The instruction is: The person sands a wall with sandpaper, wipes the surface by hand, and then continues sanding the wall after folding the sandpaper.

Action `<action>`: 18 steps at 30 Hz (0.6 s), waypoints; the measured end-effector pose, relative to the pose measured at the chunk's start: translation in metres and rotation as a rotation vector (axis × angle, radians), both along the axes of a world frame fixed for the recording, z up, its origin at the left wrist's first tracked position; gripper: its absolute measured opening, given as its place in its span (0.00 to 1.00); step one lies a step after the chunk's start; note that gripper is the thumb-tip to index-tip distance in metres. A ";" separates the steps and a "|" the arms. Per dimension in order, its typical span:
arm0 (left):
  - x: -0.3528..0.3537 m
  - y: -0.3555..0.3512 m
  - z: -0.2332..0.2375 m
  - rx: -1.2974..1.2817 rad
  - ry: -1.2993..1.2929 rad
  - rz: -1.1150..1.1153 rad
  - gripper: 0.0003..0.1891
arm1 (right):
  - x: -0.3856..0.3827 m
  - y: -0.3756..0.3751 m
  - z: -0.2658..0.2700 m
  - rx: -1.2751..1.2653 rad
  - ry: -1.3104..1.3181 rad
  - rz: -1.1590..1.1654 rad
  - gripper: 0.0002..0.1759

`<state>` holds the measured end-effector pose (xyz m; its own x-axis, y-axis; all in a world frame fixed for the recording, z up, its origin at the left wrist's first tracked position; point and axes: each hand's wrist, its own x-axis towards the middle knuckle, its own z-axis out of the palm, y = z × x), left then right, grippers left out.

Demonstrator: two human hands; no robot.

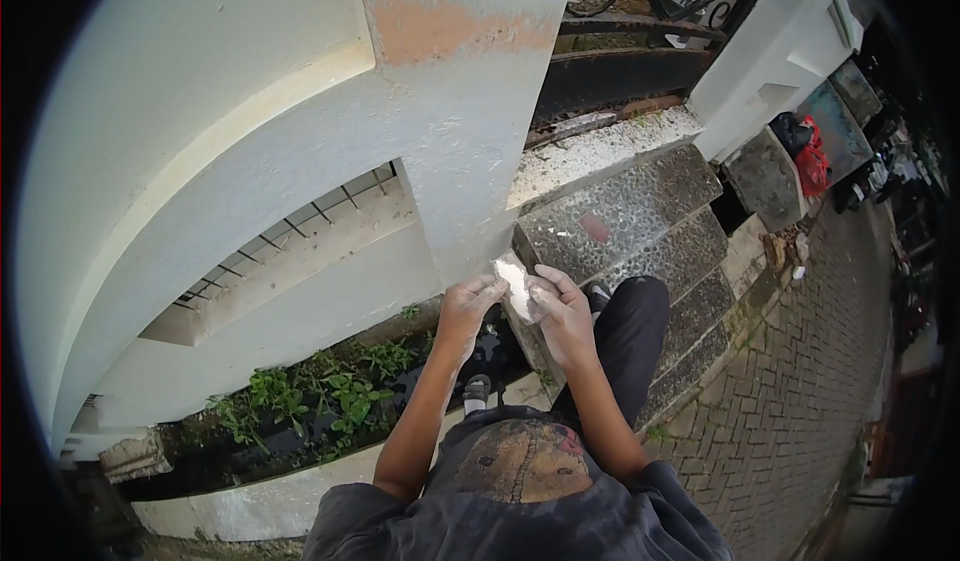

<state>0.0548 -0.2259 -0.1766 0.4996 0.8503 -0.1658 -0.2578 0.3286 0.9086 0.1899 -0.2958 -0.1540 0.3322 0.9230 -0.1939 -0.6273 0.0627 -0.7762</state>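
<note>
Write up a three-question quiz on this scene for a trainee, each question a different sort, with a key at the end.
1. Multiple choice: where is the small white item?
A) On the brick paving
B) Between the left hand and the right hand
C) On the black gate

2. True or false: green plants grow along the foot of the pale wall.

3. Fill in the blank: a flat reddish piece lies on a speckled ____.

Key:
1. B
2. True
3. step
</note>
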 end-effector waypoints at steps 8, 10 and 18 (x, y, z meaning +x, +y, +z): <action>-0.016 -0.010 0.006 0.173 0.200 0.181 0.11 | -0.002 -0.019 -0.005 0.002 -0.611 0.088 0.29; -0.019 -0.014 0.011 0.275 0.309 0.197 0.12 | -0.006 -0.017 -0.009 0.123 -0.683 0.159 0.34; -0.028 -0.011 -0.002 0.188 0.206 0.311 0.12 | -0.019 -0.014 -0.014 -0.032 -0.761 0.050 0.36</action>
